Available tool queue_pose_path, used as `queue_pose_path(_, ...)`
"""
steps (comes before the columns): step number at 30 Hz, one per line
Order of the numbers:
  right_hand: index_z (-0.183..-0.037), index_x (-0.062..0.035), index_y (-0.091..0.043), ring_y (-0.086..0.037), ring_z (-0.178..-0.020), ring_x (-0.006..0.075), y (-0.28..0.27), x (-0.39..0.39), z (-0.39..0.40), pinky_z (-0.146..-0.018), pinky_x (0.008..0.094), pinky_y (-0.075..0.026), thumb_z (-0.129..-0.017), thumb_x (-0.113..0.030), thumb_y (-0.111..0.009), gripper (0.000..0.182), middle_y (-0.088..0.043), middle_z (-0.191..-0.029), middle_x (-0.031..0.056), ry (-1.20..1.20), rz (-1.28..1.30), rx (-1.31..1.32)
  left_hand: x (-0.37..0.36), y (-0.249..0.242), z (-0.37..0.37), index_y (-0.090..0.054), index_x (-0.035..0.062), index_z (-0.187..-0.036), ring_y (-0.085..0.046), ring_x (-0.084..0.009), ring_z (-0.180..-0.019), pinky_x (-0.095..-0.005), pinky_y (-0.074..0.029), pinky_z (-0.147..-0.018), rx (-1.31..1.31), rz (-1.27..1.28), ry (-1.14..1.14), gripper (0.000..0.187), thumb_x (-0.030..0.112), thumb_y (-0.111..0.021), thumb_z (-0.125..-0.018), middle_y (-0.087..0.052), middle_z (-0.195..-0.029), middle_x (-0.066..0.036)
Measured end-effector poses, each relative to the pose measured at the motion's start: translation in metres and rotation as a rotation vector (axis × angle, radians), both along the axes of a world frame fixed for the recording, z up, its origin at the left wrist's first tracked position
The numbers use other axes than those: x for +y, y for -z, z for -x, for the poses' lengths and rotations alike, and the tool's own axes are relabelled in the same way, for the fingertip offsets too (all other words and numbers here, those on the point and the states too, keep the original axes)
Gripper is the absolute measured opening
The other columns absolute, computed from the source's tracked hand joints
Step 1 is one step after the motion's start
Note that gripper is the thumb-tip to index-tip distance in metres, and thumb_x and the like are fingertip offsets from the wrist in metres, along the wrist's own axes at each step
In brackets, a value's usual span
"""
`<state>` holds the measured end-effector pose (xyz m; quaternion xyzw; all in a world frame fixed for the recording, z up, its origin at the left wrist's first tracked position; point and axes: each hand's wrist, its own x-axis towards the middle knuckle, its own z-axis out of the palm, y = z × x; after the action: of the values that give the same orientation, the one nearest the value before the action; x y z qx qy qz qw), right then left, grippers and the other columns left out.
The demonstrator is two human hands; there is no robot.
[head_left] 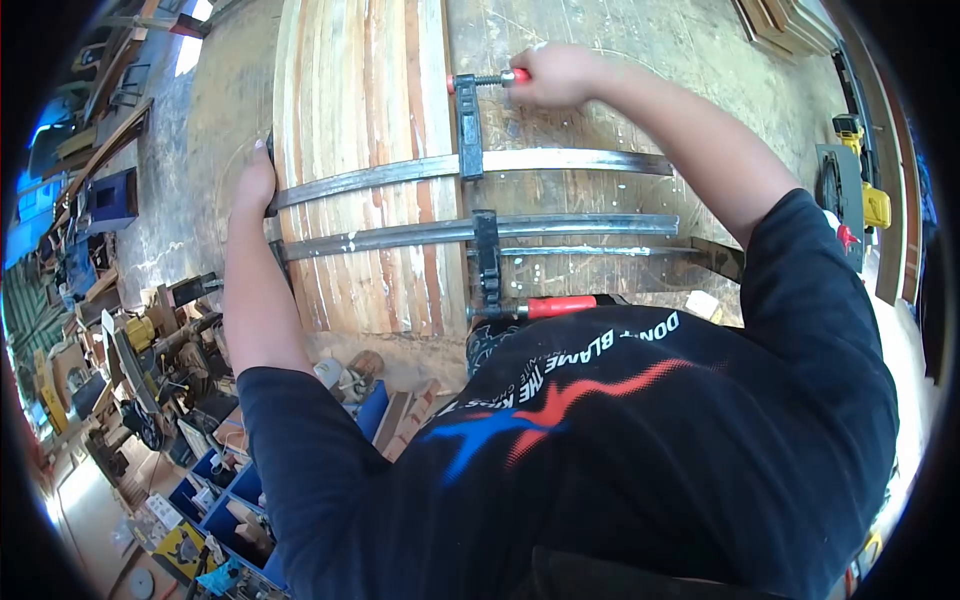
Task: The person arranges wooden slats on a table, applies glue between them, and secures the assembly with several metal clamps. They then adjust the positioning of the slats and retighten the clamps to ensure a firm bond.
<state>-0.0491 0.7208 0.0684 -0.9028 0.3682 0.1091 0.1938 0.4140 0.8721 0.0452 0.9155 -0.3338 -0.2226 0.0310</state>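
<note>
A panel of glued wood strips (345, 110), streaked with white glue, lies across the bench. Two metal bar clamps span it. My right hand (555, 75) is closed around the red handle of the farther bar clamp (400, 173), at the panel's right side. At the left edge, my left hand (257, 182) holds the same clamp's dark fixed jaw, its fingers partly hidden. Closer to my body sits the second bar clamp (400, 236), its red handle (560, 306) just above my shirt; neither hand touches it.
The worn workbench (620, 120) carries glue drips. Stacked wooden frames (785, 25) lie at the far right, with a yellow and black power tool (850, 185) nearer. Blue bins (215, 490) and cluttered tools fill the lower left. A dark blue box (112, 197) stands at left.
</note>
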Motion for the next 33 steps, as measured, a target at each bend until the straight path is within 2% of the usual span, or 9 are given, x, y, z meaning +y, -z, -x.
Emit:
queue_pose_path(1,-0.101,-0.0018,-0.073,-0.070,-0.074,0.0262,0.005,-0.021,-0.002,-0.068,0.0391,-0.056,-0.106,-0.036,-0.052,0.040,-0.071,-0.087,0.0144,0.286,-0.466,-0.023,0.000,0.001,-0.001,-0.056,-0.0097,-0.139,-0.043,-0.0433,-0.144,-0.0456,-0.032,-0.120,-0.019,-0.021,-0.006,0.091,0.066,-0.019,-0.105,-0.050,-0.148,-0.034)
queue_pose_path(4,-0.098,0.0008,-0.073,-0.067,-0.070,0.0228,0.007,-0.042,0.009,-0.068,0.0359,-0.055,-0.105,-0.048,-0.052,0.053,-0.069,-0.084,0.0112,0.195,-0.666,-0.127,0.001,0.004,-0.003,-0.056,-0.0106,-0.139,-0.043,-0.0432,-0.145,-0.0458,-0.031,-0.120,-0.049,0.008,-0.006,0.090,0.065,-0.020,-0.105,-0.049,-0.149,-0.034)
queue_pose_path(9,-0.107,-0.0058,-0.062,-0.068,-0.099,0.0345,0.013,-0.003,0.003,-0.084,0.0454,-0.053,-0.085,-0.025,-0.081,0.034,-0.069,-0.097,0.0159,0.061,0.076,-0.139,-0.002,0.019,-0.018,-0.056,-0.0104,-0.139,-0.042,-0.0435,-0.145,-0.0462,-0.031,-0.120,-0.021,0.009,0.014,0.089,0.064,-0.020,-0.106,-0.049,-0.149,-0.034)
queue_pose_path(13,-0.104,-0.0045,-0.063,-0.068,-0.097,0.0354,0.023,0.031,0.002,-0.084,0.0471,-0.053,-0.086,-0.030,-0.080,0.035,-0.069,-0.096,0.0161,0.033,0.446,-0.485,0.000,0.013,-0.012,-0.056,-0.0101,-0.139,-0.043,-0.0435,-0.145,-0.0466,-0.030,-0.121,-0.031,-0.007,0.083,0.088,0.062,-0.018,-0.106,-0.050,-0.148,-0.033)
queue_pose_path(17,-0.115,-0.0075,-0.068,-0.070,-0.097,0.0349,0.015,-0.003,-0.004,-0.083,0.0476,-0.055,-0.098,-0.047,-0.066,0.043,-0.074,-0.097,0.0179,0.123,-0.143,0.031,0.001,0.014,-0.014,-0.055,-0.0118,-0.139,-0.044,-0.0435,-0.144,-0.0456,-0.032,-0.120,0.001,-0.012,0.075,0.089,0.063,-0.021,-0.106,-0.050,-0.147,-0.034)
queue_pose_path(26,-0.098,-0.0023,-0.069,-0.071,-0.077,0.0354,0.039,0.027,0.003,-0.072,0.0465,-0.057,-0.088,-0.026,-0.073,0.026,-0.070,-0.079,0.0177,0.167,0.301,-0.146,0.000,0.020,-0.022,-0.051,-0.0128,-0.142,-0.044,-0.0414,-0.145,-0.0434,-0.034,-0.118,0.027,0.016,-0.009,0.091,0.067,-0.029,-0.104,-0.049,-0.151,-0.033)
queue_pose_path(29,-0.078,-0.0022,-0.066,-0.070,-0.073,0.0324,0.021,-0.016,-0.013,-0.065,0.0456,-0.056,-0.082,-0.030,-0.079,0.031,-0.066,-0.070,0.0175,-0.049,-0.197,0.103,0.002,0.009,-0.007,-0.051,-0.0125,-0.143,-0.045,-0.0409,-0.144,-0.0433,-0.035,-0.117,0.036,0.043,-0.047,0.091,0.067,-0.030,-0.104,-0.049,-0.151,-0.032)
queue_pose_path(30,-0.068,-0.0019,-0.065,-0.071,-0.074,0.0317,0.000,-0.024,-0.015,-0.067,0.0458,-0.057,-0.077,-0.034,-0.082,0.037,-0.067,-0.068,0.0177,0.153,-0.507,0.201,0.002,0.010,-0.007,-0.051,-0.0124,-0.143,-0.045,-0.0408,-0.144,-0.0433,-0.035,-0.117,0.050,0.043,-0.048,0.091,0.067,-0.030,-0.104,-0.050,-0.151,-0.031)
queue_pose_path(33,-0.086,-0.0011,-0.068,-0.071,-0.084,0.0349,0.012,-0.028,-0.017,-0.077,0.0451,-0.057,-0.082,-0.032,-0.078,0.032,-0.071,-0.081,0.0195,0.162,-0.421,0.166,-0.001,0.009,-0.007,-0.052,-0.0116,-0.143,-0.046,-0.0404,-0.144,-0.0432,-0.036,-0.116,0.066,0.041,-0.047,0.091,0.067,-0.030,-0.104,-0.050,-0.151,-0.030)
